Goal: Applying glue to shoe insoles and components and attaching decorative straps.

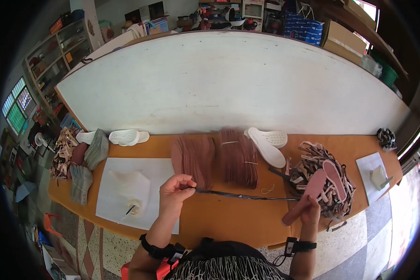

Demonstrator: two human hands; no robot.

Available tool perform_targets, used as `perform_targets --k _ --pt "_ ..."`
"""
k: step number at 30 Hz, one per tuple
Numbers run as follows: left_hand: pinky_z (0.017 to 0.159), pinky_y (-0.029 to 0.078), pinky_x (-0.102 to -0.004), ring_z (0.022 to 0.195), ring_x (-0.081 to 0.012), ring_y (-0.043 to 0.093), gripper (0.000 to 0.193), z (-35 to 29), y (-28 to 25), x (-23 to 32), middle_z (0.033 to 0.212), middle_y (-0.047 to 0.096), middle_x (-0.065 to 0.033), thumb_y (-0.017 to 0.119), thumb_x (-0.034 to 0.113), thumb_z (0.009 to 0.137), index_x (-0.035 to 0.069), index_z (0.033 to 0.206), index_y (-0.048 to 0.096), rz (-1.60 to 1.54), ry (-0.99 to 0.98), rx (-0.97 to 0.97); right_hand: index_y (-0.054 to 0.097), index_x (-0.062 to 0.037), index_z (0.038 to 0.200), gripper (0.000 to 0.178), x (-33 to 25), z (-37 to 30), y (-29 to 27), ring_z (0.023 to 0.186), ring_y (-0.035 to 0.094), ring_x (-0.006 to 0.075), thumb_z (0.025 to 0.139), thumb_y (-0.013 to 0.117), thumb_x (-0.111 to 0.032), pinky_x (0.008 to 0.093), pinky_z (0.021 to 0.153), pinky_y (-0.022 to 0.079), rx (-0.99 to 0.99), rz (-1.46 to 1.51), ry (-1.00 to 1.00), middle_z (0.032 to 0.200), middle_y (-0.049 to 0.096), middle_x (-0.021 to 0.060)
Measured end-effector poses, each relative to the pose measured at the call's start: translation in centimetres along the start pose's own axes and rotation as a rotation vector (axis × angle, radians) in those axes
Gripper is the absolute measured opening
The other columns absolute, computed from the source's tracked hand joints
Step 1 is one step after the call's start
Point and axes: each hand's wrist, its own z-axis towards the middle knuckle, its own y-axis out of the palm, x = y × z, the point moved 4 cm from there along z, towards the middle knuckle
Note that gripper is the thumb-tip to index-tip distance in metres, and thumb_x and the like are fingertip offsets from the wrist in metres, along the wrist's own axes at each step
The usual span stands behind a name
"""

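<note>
My left hand (175,193) is closed in a pinch on one end of a thin black strip (240,195), which stretches nearly level across to the right. Gripped in my right hand (311,212) is a dusty-pink insole (316,183), held tilted over the table. The strip's other end meets the insole near its middle; whether it is attached there I cannot tell. Behind the insole lies a tangled heap of black and beige straps (343,205), with another pink insole (333,179) resting on it. Beyond the strip stand two stacks of brown-pink insoles, one loose (191,158) and one tied with string (238,163).
White shoe soles (271,151) lie at the table's back edge. A brush (127,213) rests on a whitish container on white paper (109,205) at left. Wrapped bundles (97,149) and more straps (63,154) sit at far left. A white board (228,84) rises behind.
</note>
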Motion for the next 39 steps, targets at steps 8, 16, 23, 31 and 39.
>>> perform_targets --k 8,16,23,31,39 --pt "0.063 0.047 -0.0205 0.075 -0.0128 0.060 0.027 0.5 -3.9 1.4 0.081 0.062 -0.0084 0.060 -0.009 0.074 0.001 0.098 0.058 -0.156 0.015 0.002 0.049 -0.0016 0.106 0.032 2.0 -5.9 2.6 0.085 0.055 0.0198 0.075 0.053 -0.002 0.0314 0.079 0.045 0.012 -0.113 -0.049 0.094 0.056 0.0068" --pt "0.061 0.046 -0.0194 0.071 -0.0093 0.056 0.039 0.5 -4.1 2.7 0.082 0.060 -0.0059 0.061 -0.005 0.075 0.004 0.111 0.049 -0.097 0.013 -0.052 0.049 0.0022 0.109 0.035 4.2 -10.5 5.5 0.097 0.055 0.0248 0.074 0.050 0.002 0.0347 0.087 0.043 0.075 -0.378 0.007 0.104 0.057 0.0117" --pt "0.063 0.047 -0.0223 0.072 -0.0097 0.055 0.047 0.0 -0.4 3.2 0.082 0.057 -0.0059 0.063 -0.006 0.073 0.005 0.114 0.044 0.079 0.060 -0.185 0.060 0.0017 0.098 0.025 9.9 -12.2 22.4 0.086 0.057 0.0162 0.073 0.057 0.000 0.0268 0.077 0.044 -0.595 -0.486 0.296 0.093 0.061 0.0077" --pt "0.072 0.048 -0.0293 0.081 -0.0187 0.058 0.038 -0.6 -0.9 1.8 0.089 0.058 -0.0122 0.058 0.008 0.079 0.007 0.115 0.045 0.112 0.195 -0.176 0.063 0.0025 0.082 0.015 12.2 -13.3 28.6 0.074 0.057 0.0135 0.068 0.062 -0.002 0.0265 0.068 0.045 -1.194 -0.891 -0.035 0.078 0.062 0.0053" --pt "0.083 0.038 -0.0242 0.090 -0.0116 0.052 0.028 -4.1 0.2 0.8 0.098 0.055 -0.0039 0.055 0.012 0.080 0.003 0.106 0.051 -0.193 -0.048 -0.252 0.060 0.0042 0.087 0.028 13.1 -11.5 27.6 0.086 0.058 0.0233 0.060 0.056 0.003 0.0324 0.079 0.046 -0.932 -0.524 0.360 0.092 0.060 0.0104"
